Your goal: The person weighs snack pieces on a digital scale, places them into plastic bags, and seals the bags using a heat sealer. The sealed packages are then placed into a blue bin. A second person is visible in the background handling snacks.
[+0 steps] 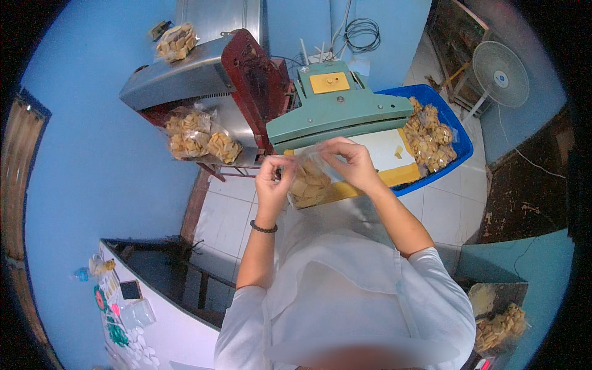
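Observation:
Between my two hands hangs a clear plastic bag of tan, chip-like pieces [311, 185], over the near edge of the sealing machine's work plate. My left hand [274, 178] pinches the bag's top left corner, and my right hand [349, 162] pinches its top right side. Just beyond stands a green bag-sealing machine [340, 111] with a yellow control panel. Its white and yellow work plate [377, 148] carries a small yellowish scrap [398, 151]. The bag's mouth is too blurred to tell whether it is sealed.
Filled bags lie in a blue plastic tub [464, 134] at the right. More bags [199, 136] rest on a metal machine at the left, and one [176, 42] on its top. A pedestal fan [501, 76] stands back right; a white table [171, 319] with small items is lower left.

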{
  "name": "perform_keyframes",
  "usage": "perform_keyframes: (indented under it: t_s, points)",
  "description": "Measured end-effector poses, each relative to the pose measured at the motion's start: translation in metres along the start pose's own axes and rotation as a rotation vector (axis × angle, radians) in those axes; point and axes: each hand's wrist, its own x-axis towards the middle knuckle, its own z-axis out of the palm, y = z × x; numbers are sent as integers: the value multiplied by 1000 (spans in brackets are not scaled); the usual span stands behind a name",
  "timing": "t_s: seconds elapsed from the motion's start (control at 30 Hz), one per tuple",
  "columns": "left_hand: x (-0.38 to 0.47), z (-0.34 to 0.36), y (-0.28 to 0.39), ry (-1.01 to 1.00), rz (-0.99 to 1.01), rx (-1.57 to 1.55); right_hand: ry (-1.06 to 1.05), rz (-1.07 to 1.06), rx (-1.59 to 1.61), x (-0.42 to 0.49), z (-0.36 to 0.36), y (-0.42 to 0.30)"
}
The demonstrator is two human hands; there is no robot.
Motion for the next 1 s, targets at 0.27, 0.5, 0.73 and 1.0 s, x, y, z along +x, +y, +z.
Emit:
perform_keyframes:
  t_s: [0.27,0.5,0.73,1.0]
  points:
    - [20,5,0,-109,-128,-25,87,69,154,2,21,0]
    - [13,-4,6,-147,5,256,-49,30,-261,-2,7,-6]
    - [6,-2,9,-63,-135,165,-14,207,10,-1,5,5]
    - [29,-1,-54,115,-415,-332,29,387,174,14,25,61]
